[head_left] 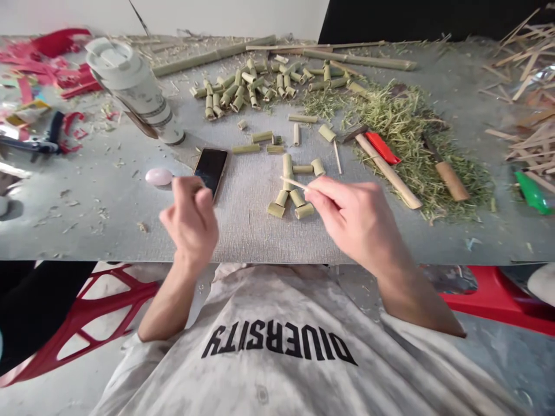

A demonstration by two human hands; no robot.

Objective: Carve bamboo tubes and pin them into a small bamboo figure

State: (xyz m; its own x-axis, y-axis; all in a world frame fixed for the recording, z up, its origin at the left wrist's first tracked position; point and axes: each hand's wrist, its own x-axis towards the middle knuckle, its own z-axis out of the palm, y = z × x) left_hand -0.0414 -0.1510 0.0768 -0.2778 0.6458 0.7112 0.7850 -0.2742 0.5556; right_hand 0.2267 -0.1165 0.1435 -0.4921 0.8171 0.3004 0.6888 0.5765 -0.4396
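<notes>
My right hand point(353, 216) pinches a thin wooden stick point(295, 183), which points left across a figure of short bamboo pieces point(287, 167) laid out on the table. Two bamboo pieces spread at the figure's foot, and others reach out to its right. My left hand point(191, 216) is curled closed above the table's near side; what it may hold is hidden. Just behind that hand lie a black phone point(210, 167) and a pale pink oval object point(159, 177). Another thin stick point(337, 157) lies beyond my right hand.
Cut bamboo pieces point(243, 86) are heaped at the back. To the right, a hammer point(388, 167), a red-handled tool point(381, 147) and a wooden-handled blade point(451, 179) rest on green shavings point(399, 115). A white cup point(134, 86) stands left, near pliers point(34, 138).
</notes>
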